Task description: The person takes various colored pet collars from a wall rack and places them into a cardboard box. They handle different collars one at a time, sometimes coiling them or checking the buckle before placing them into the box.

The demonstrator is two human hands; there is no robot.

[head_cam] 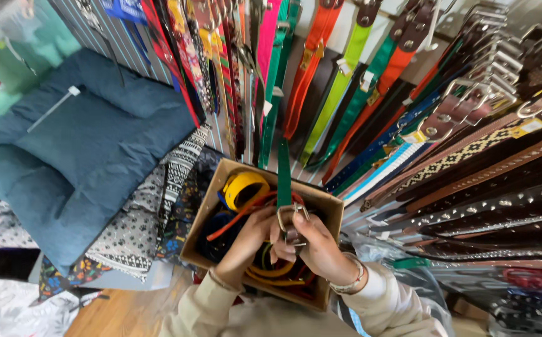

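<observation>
Both hands are working over a cardboard box (203, 219) of coiled collars. The right hand (321, 249) is pinching the metal buckle (291, 222) of a green strap (283, 171) between its fingers – the strap is running upward to the hanging rack. The left hand (246, 240) is steadying the buckle from beside it, fingers curled against it.

- Cardboard box (203, 218): open top, packed with coiled collars; little room between them.
- Both hands meet over its middle, blocking the near half.
- Hanging collars (321, 75): dense curtain just behind the box.
- Blue pet cushion (90, 137): open space left of the box.
</observation>
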